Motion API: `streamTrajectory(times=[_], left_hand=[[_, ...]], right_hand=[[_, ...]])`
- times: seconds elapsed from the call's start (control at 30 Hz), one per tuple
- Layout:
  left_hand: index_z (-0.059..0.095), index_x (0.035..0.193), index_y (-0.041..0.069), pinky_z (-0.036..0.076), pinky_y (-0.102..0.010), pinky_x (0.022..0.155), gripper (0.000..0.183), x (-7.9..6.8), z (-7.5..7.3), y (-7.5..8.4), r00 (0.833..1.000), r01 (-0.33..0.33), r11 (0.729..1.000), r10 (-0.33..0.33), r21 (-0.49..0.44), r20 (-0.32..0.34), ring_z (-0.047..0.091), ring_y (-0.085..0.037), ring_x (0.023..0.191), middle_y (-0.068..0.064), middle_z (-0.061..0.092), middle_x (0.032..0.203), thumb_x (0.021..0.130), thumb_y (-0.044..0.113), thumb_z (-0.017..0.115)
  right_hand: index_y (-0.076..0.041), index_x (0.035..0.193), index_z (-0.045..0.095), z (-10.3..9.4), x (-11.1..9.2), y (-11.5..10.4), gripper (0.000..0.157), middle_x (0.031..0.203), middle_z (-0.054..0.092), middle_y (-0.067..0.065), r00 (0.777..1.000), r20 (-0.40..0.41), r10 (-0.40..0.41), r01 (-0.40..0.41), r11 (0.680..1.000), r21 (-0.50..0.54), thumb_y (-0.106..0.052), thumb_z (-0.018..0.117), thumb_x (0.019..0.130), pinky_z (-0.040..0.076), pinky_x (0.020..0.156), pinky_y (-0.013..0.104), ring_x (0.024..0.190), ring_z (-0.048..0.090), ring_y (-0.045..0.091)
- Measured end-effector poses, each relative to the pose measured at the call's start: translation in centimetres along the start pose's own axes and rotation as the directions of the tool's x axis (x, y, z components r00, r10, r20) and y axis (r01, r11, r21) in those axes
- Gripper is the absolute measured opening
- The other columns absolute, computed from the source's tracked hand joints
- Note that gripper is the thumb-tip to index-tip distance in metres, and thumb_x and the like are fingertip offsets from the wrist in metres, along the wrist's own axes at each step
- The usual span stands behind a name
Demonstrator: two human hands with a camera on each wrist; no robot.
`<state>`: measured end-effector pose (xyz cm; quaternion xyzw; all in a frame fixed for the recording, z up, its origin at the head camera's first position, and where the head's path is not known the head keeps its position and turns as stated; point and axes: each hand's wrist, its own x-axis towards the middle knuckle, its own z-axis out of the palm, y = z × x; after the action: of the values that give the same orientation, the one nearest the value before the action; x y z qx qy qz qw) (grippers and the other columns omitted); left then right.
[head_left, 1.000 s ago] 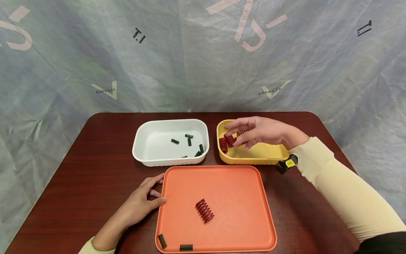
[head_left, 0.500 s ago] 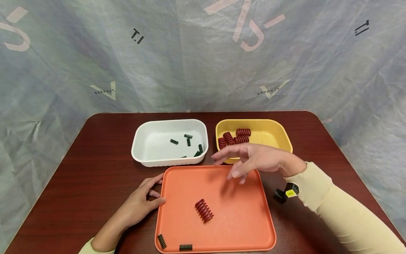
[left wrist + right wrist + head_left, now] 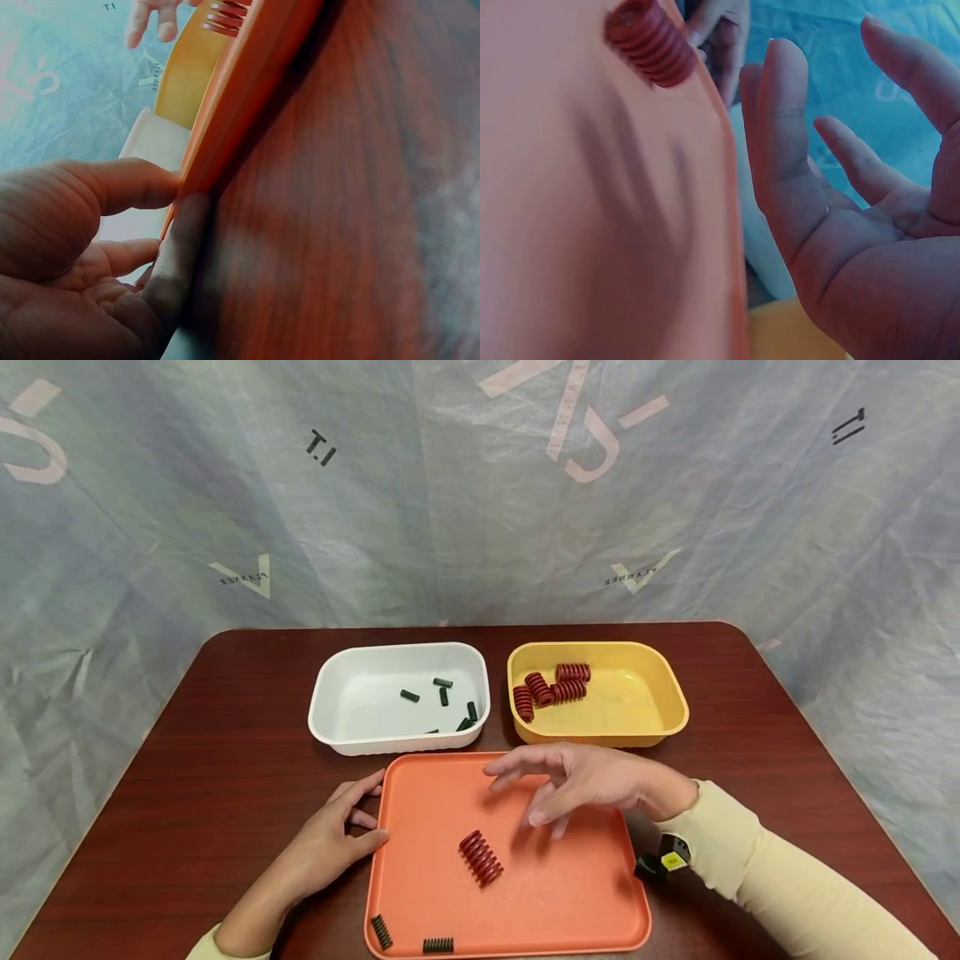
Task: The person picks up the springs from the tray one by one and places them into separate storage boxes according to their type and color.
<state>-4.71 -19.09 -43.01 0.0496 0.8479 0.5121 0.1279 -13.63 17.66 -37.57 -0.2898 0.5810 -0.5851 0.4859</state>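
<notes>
My left hand (image 3: 330, 839) pinches the left rim of the orange tray (image 3: 570, 918), its thumb and fingers at the edge in the left wrist view. Above the tray's right half hovers my right hand (image 3: 592, 781), fingers apart and holding nothing. A red coil spring (image 3: 481, 858) lies tilted near the tray's middle, to the left of that hand; the right wrist view also catches this red spring (image 3: 651, 43). Two small dark green springs, one slanted (image 3: 382, 932) and one level (image 3: 438, 945), lie by the tray's front left edge.
Behind the tray stand a white bin (image 3: 352, 739) with several small dark green springs (image 3: 443, 696) and a yellow bin (image 3: 637, 739) with several red springs (image 3: 568, 691) at its left end. The dark wood table (image 3: 187, 760) backs onto a grey sheet (image 3: 450, 527).
My right hand has moved from above the yellow bin toward me, to above the tray, with its fingers still spread. The left hand and the springs have stayed in place.
</notes>
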Motion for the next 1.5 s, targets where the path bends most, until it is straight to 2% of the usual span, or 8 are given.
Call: streamTrajectory(times=[0.37,0.77,1.0,1.1,1.17,1.33,1.43,1.5], left_hand=[[0.041,0.158,0.01,0.053,-0.025,0.078,0.077,0.0,-0.1,-0.1,1.0,-0.004,1.0,0.004,-0.002,0.006,0.062,-0.018,0.101,-0.01,0.048,0.145,0.091,0.01,0.08],[0.04,0.158,0.01,0.054,-0.025,0.078,0.077,0.1,-0.2,0.0,1.0,-0.022,1.0,0.022,-0.004,0.011,0.062,-0.019,0.102,-0.011,0.048,0.146,0.092,0.011,0.08],[0.04,0.158,0.01,0.053,-0.025,0.078,0.077,0.1,-0.2,-0.1,1.0,-0.023,1.0,0.023,0.0,0.008,0.062,-0.019,0.101,-0.011,0.048,0.146,0.092,0.011,0.08],[0.041,0.158,0.011,0.053,-0.025,0.078,0.077,0.0,-0.2,-0.1,1.0,-0.02,1.0,0.02,-0.001,0.005,0.062,-0.019,0.101,-0.011,0.048,0.145,0.092,0.011,0.08],[0.041,0.158,0.011,0.053,-0.025,0.078,0.076,0.0,-0.2,-0.1,1.0,-0.019,1.0,0.019,-0.001,0.001,0.062,-0.018,0.101,-0.01,0.048,0.145,0.092,0.011,0.08],[0.041,0.158,0.012,0.053,-0.025,0.078,0.076,-0.1,-0.1,-0.1,1.0,-0.012,1.0,0.012,-0.006,-0.002,0.062,-0.019,0.101,-0.01,0.048,0.145,0.092,0.011,0.08],[0.041,0.158,0.011,0.054,-0.025,0.078,0.076,-0.1,0.0,-0.2,1.0,-0.017,1.0,0.017,-0.011,0.002,0.062,-0.019,0.101,-0.011,0.048,0.145,0.092,0.01,0.08],[0.041,0.158,0.011,0.053,-0.025,0.078,0.077,-0.2,0.0,-0.2,1.0,-0.017,1.0,0.017,-0.012,0.003,0.062,-0.019,0.101,-0.011,0.048,0.145,0.092,0.01,0.08]], right_hand=[[-0.002,0.159,0.032,1.4,1.0,3.0,0.073,0.156,0.036,0.027,0.999,0.035,0.024,-0.03,0.981,0.19,0.0,0.07,0.097,0.059,0.079,0.06,0.112,0.066,0.039],[-0.01,0.156,0.042,3.3,1.8,3.7,0.072,0.152,0.044,0.015,0.996,0.011,0.084,-0.084,0.988,0.126,0.002,0.075,0.093,0.064,0.067,0.039,0.094,0.073,0.029],[-0.016,0.15,0.052,4.6,2.3,3.5,0.067,0.143,0.054,0.007,0.992,-0.072,0.105,-0.105,0.994,0.004,0.002,0.078,0.09,0.061,0.058,0.031,0.084,0.075,0.025],[-0.017,0.144,0.058,5.6,2.6,3.6,0.067,0.136,0.059,0.003,0.988,-0.138,0.062,-0.08,0.989,-0.122,0.0,0.084,0.085,0.057,0.052,0.027,0.073,0.072,0.02],[-0.017,0.139,0.062,6.2,2.9,3.6,0.066,0.13,0.062,0.001,0.985,-0.173,-0.017,-0.033,0.959,-0.282,-0.004,0.089,0.08,0.057,0.056,0.025,0.077,0.069,0.014],[-0.018,0.129,0.07,7.1,3.4,3.6,0.062,0.116,0.064,-0.008,0.96,-0.226,-0.167,0.001,0.806,-0.591,-0.01,0.095,0.074,0.054,0.083,0.024,0.098,0.059,0.01],[-0.02,0.126,0.071,7.4,3.4,3.7,0.059,0.112,0.063,-0.01,0.953,-0.253,-0.165,-0.025,0.791,-0.611,-0.008,0.095,0.073,0.053,0.084,0.024,0.096,0.059,0.009],[-0.02,0.124,0.072,7.4,3.4,3.7,0.057,0.112,0.063,-0.008,0.953,-0.267,-0.145,-0.039,0.813,-0.58,-0.004,0.094,0.073,0.056,0.077,0.024,0.085,0.062,0.008]])
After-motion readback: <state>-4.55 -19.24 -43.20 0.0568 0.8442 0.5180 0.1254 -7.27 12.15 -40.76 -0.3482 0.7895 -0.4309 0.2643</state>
